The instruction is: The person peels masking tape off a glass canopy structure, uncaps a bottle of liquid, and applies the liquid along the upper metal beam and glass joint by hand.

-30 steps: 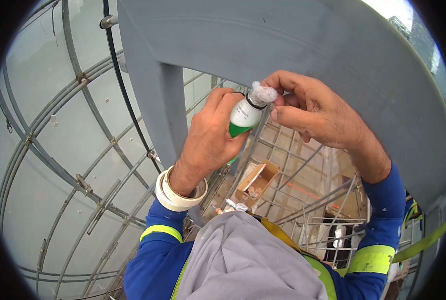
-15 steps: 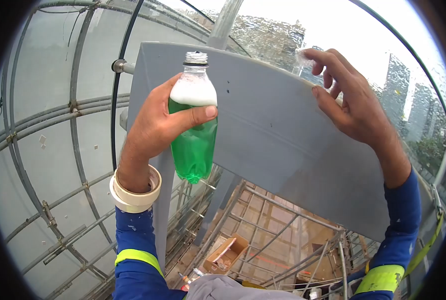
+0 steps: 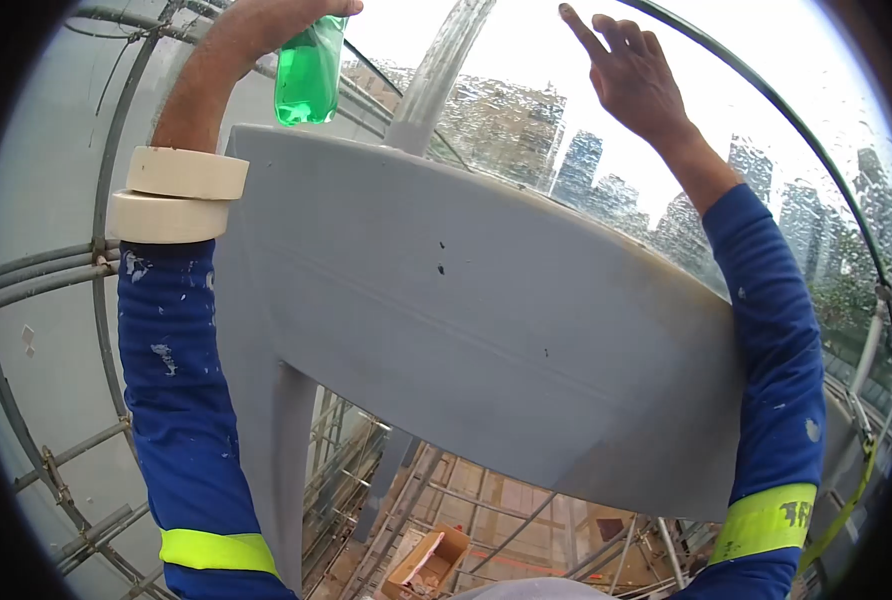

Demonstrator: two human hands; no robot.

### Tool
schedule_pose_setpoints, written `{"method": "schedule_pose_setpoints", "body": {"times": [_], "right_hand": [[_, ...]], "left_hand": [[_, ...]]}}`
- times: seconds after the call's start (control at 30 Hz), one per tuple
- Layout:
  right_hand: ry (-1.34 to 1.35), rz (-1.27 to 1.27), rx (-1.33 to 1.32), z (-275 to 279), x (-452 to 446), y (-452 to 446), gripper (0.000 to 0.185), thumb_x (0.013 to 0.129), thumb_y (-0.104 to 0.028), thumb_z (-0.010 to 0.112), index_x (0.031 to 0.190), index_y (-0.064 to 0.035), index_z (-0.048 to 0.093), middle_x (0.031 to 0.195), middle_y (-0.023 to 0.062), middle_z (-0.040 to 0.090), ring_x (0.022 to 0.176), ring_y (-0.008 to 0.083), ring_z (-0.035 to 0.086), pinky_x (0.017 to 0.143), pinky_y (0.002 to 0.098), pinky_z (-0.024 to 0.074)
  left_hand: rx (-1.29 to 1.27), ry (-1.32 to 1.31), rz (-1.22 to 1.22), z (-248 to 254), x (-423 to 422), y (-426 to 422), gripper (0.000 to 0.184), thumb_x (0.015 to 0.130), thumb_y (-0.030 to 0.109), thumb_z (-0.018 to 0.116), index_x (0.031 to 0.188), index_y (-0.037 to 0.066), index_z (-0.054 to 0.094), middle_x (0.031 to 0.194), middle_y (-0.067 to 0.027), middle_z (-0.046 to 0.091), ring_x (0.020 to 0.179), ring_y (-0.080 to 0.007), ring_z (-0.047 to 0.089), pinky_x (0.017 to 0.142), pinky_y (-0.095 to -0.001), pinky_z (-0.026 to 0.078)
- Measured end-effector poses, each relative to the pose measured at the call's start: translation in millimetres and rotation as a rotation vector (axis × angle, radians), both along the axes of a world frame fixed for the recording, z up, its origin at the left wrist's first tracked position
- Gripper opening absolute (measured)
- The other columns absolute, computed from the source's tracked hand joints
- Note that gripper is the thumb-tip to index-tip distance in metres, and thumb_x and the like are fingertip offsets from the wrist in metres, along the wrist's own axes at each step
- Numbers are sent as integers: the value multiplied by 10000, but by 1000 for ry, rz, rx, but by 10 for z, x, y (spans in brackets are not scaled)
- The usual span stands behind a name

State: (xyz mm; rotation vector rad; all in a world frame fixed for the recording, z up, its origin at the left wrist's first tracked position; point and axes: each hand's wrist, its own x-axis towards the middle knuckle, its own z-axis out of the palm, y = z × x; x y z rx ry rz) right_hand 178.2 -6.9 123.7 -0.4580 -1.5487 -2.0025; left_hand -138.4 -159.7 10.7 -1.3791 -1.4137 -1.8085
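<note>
Up at the top left, my left hand (image 3: 284, 18) grips a plastic soda bottle (image 3: 308, 80) with green liquid in it. The bottle's upper part and neck lie beyond the frame's top edge. Two rolls of cream masking tape (image 3: 188, 173) circle my left wrist like bracelets. At the upper right, my right hand (image 3: 638, 80) is raised against the bright, wet clear sheet (image 3: 596, 165). Its index finger is stretched out and the other fingers are partly bent, with nothing visible in them.
A broad grey curved panel (image 3: 466, 290) spans the middle, below both hands. Scaffold tubes (image 3: 96, 270) and pale sheeting (image 3: 46, 200) line the left. Far below are a scaffold deck and an open cardboard box (image 3: 428, 562). Buildings show blurred through the clear sheet.
Both hands have risen in view, the left carrying the bottle up and left, partly out of frame. A clear object by the right fingertips no longer shows. The view has shifted.
</note>
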Motion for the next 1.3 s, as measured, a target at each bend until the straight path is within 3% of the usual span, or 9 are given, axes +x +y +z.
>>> {"method": "schedule_pose_setpoints", "body": {"times": [0.13, 0.2, 0.27, 0.53, 0.57, 0.67, 0.8, 0.83, 1.3], "right_hand": [[-30, 34, 124, 187, -111, 252, 726, 879, -88, 583, 1572, -61, 372, 1327, 181, 537, 1208, 341, 488, 1053, 504, 378], [-46, 40, 176, 256, -147, 301, 732, 876, -97, 593, 1574, -68, 373, 1318, 172, 541, 1192, 347, 496, 1063, 511, 369], [-40, 18, 183, 341, -189, 330, 729, 878, -109, 597, 1572, -72, 377, 1347, 172, 534, 1216, 356, 493, 1089, 521, 355], [-175, -4, 534, 655, -398, 412, 687, 950, -242, 626, 1583, -144, 377, 1609, 144, 373, 1441, 373, 378, 1221, 558, 236], [-141, -17, 562, 678, -430, 362, 691, 953, -268, 640, 1582, -145, 382, 1614, 135, 370, 1468, 372, 347, 1232, 554, 222], [-126, 44, 510, 861, -467, 258, 666, 951, -292, 669, 1554, -143, 429, 1633, 128, 348, 1499, 370, 309, 1246, 549, 210], [-139, 8, 517, 895, -597, 258, 641, 952, -299, 674, 1532, -136, 455, 1644, 115, 337, 1508, 358, 303, 1251, 545, 208], [-137, -22, 505, 904, -601, 275, 634, 953, -308, 675, 1525, -135, 463, 1647, 111, 333, 1516, 350, 292, 1254, 544, 204], [-120, -141, 553, 1006, -631, 458, 677, 944, -306, 685, 1547, -135, 428, 1671, 73, 296, 1543, 320, 247, 1271, 531, 170]], "left_hand": [[-118, 218, 137, 214, -90, 394, 335, 878, 239, 678, 1065, -25, 764, 938, -184, 745, 877, -256, 699, 793, -392, 533], [-69, 78, 29, 254, -250, 733, 273, 889, 166, 660, 1027, -47, 760, 897, -173, 743, 785, -235, 698, 690, -373, 543], [160, 265, 131, 341, -697, 1460, 500, 846, 405, 762, 1130, 3, 678, 991, -159, 707, 900, -283, 701, 836, -398, 549], [335, 390, 219, 137, -762, 1949, 359, 911, 299, 745, 1123, 21, 662, 1005, -180, 685, 940, -339, 682, 847, -461, 531], [156, 228, -63, -2, -366, 1500, 220, 900, 91, 641, 987, -82, 746, 841, -151, 728, 672, -222, 669, 590, -341, 529], [90, 277, -61, 18, -409, 1492, 196, 911, 51, 625, 980, -106, 719, 808, -125, 710, 575, -210, 619, 524, -312, 510], [228, 365, -39, -1, -482, 1590, 231, 938, 86, 632, 1063, -104, 672, 917, -189, 697, 748, -216, 657, 624, -316, 548], [58, 269, -30, -31, -359, 1395, 261, 943, 106, 645, 1089, -109, 665, 959, -216, 691, 838, -245, 671, 698, -328, 566], [54, 244, -150, -69, -302, 1346, 287, 947, 93, 623, 1141, -119, 631, 963, -211, 698, 834, -245, 688, 705, -335, 587]]}}
